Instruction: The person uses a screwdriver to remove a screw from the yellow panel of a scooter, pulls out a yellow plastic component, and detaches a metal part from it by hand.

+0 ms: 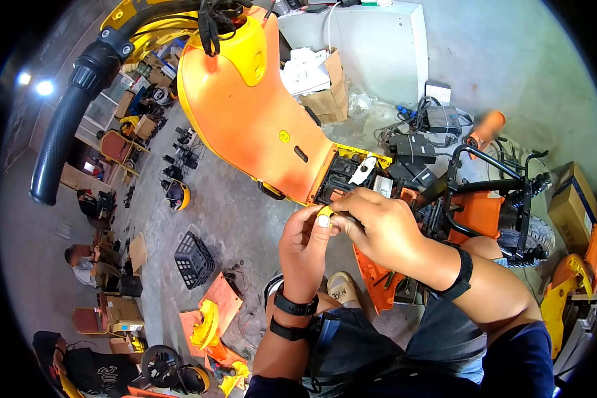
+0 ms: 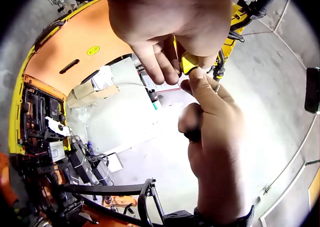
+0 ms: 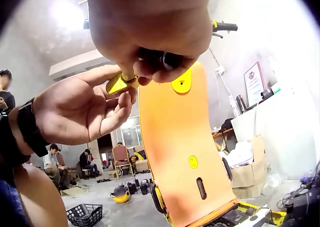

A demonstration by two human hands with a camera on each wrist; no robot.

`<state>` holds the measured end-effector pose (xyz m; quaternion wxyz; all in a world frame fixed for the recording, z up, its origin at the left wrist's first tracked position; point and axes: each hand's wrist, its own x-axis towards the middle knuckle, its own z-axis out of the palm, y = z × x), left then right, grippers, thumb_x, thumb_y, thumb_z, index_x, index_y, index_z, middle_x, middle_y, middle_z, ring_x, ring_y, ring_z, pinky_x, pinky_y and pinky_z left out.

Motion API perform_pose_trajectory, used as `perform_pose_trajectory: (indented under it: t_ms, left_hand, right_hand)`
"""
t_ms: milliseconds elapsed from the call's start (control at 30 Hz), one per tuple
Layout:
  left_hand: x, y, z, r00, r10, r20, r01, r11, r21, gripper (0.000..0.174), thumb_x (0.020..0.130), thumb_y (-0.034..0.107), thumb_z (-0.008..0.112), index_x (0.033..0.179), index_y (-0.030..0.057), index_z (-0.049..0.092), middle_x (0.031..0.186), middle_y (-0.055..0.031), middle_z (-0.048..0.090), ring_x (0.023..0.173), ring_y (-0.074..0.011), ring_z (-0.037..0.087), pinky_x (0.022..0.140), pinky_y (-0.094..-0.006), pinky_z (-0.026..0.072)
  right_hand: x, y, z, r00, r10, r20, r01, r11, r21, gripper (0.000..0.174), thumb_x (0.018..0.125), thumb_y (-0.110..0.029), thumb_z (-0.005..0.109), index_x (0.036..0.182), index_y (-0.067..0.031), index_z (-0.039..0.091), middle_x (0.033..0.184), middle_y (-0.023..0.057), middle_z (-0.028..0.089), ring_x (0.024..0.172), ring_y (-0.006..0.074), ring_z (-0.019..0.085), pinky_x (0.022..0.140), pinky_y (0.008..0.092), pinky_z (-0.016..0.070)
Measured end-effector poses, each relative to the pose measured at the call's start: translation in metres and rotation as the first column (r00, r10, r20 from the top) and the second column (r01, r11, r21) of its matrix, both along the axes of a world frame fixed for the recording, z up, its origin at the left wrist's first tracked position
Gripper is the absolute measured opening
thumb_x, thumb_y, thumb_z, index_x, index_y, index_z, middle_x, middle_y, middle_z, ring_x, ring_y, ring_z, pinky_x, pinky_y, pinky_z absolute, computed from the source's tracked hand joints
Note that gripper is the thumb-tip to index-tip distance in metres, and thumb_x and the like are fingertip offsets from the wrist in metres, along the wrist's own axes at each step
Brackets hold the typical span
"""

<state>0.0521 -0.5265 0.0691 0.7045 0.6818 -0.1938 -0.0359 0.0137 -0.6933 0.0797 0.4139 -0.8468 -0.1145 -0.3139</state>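
A small yellow plastic piece with a narrow, darker end is between both hands in front of the person. The left hand holds it between the thumb and fingers, palm turned up in the right wrist view. At its narrow end, the right hand pinches with thumb and fingertip. A dark object with a shiny edge shows within the right hand's curled lower fingers; I cannot tell what it is. Behind the hands stands a scooter's orange panel, with an exposed bay of black parts at its base.
A black handlebar grip juts out at upper left. The black tube frame and orange body parts are at right. On the floor lie a black crate, a yellow-orange part and cables. Other people sit in the background.
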Motion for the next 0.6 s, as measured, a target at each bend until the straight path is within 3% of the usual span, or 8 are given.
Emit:
perform_pose_trajectory:
  t_ms: [267, 367, 600]
  left_hand:
    - [0.0019, 0.0011, -0.0022, 0.997, -0.058, -0.047, 0.055, 0.996, -0.072, 0.024, 0.104, 0.012, 0.06, 0.124, -0.0018, 0.057, 0.103, -0.0094, 0.07, 0.092, -0.0142, 0.067, 0.083, -0.0297, 0.0563]
    - [0.0015, -0.001, -0.0016, 0.991, -0.079, -0.108, 0.064, 0.989, -0.133, 0.027, 0.104, 0.013, 0.06, 0.126, -0.0021, 0.056, 0.105, -0.0105, 0.069, 0.093, -0.0157, 0.068, 0.083, -0.0315, 0.0576]
    - [0.0041, 0.0022, -0.0056, 0.986, -0.094, -0.135, 0.076, 0.988, -0.132, 0.032, 0.104, 0.015, 0.061, 0.13, -0.0018, 0.054, 0.111, -0.0124, 0.069, 0.096, -0.0179, 0.068, 0.086, -0.0332, 0.0584]
  right_hand:
    - [0.0013, -0.0009, -0.0026, 1.0, 0.0, 0.02, 0.001, 0.998, -0.057, 0.03, 0.083, -0.012, 0.073, 0.111, -0.0065, 0.068, 0.092, 0.0117, 0.068, 0.071, 0.0345, 0.07, 0.059, 0.0419, 0.0567]
    - [-0.0009, -0.0004, 0.0016, 1.0, -0.01, -0.026, 0.009, 0.998, -0.055, 0.021, 0.087, -0.008, 0.073, 0.108, -0.0049, 0.07, 0.096, 0.01, 0.071, 0.077, 0.0319, 0.072, 0.062, 0.0377, 0.0576]
    - [-0.0006, -0.0015, 0.0007, 1.0, -0.001, -0.027, 0.0, 0.999, -0.051, 0.022, 0.088, -0.009, 0.074, 0.109, -0.0052, 0.069, 0.097, 0.0103, 0.071, 0.077, 0.0317, 0.072, 0.062, 0.0375, 0.058]
